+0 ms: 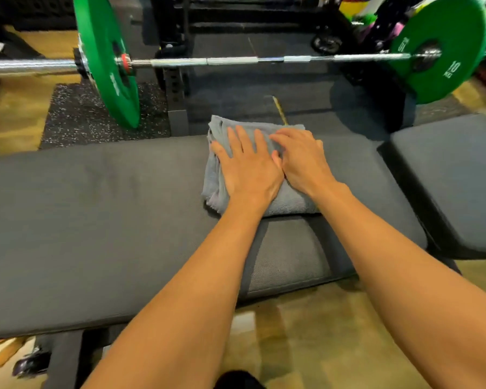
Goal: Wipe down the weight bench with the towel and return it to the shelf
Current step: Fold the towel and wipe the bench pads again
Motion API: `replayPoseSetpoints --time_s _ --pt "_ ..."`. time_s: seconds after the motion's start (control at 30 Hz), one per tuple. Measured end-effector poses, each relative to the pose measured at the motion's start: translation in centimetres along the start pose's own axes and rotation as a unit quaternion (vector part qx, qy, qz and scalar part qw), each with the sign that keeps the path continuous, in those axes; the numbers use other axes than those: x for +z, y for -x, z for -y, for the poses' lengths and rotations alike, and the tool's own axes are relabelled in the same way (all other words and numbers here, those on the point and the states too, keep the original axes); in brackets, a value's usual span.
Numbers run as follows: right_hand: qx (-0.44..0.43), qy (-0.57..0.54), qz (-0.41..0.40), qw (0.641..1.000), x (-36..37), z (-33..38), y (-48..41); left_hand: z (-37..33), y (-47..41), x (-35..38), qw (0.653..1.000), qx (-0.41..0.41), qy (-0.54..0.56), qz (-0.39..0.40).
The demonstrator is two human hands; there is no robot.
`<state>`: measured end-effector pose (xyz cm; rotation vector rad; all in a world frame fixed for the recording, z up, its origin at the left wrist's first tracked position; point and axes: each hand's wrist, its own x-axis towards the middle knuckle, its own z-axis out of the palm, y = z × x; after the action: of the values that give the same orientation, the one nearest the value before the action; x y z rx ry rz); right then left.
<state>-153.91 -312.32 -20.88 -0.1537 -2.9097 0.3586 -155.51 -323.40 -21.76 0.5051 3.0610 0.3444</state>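
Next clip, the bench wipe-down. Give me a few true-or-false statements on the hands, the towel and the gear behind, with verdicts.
1. Both the left hand and the right hand rest palm-down on the grey towel. True.
2. The towel is spread fully open over the weight bench. False: it is folded into a thick pad and covers only a small part of the long bench pad.
3. The barbell behind the bench carries green plates. True.
4. The right hand grips the barbell. False: it lies on the towel beside the left hand, well short of the bar.
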Motion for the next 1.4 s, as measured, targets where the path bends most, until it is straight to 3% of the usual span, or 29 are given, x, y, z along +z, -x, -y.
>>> replayPoseSetpoints --time_s 0.27,0.43,0.63,0.87,1.4 --pt "0.095 0.012 -0.023 0.995 -5.1 -14.0 5.0 -14.8 -0.2 2.5 0.992 0.120 -0.004 0.045" --pt "0.104 0.005 -0.029 0.994 -5.9 -13.8 8.6 -15.6 2.5 2.4 0.985 0.157 -0.009 0.067" --pt "0.107 0.043 -0.048 0.992 -5.1 -8.9 14.6 -11.8 8.9 1.5 0.982 0.171 0.007 0.084" --pt "0.046 0.035 -0.025 0.998 -2.3 3.9 15.0 0.3 13.2 -1.7 0.993 0.103 0.018 0.048" --pt "-0.145 -0.008 0.113 0.983 9.6 46.5 9.5 43.0 20.7 -10.7 0.988 -0.136 -0.079 -0.014"
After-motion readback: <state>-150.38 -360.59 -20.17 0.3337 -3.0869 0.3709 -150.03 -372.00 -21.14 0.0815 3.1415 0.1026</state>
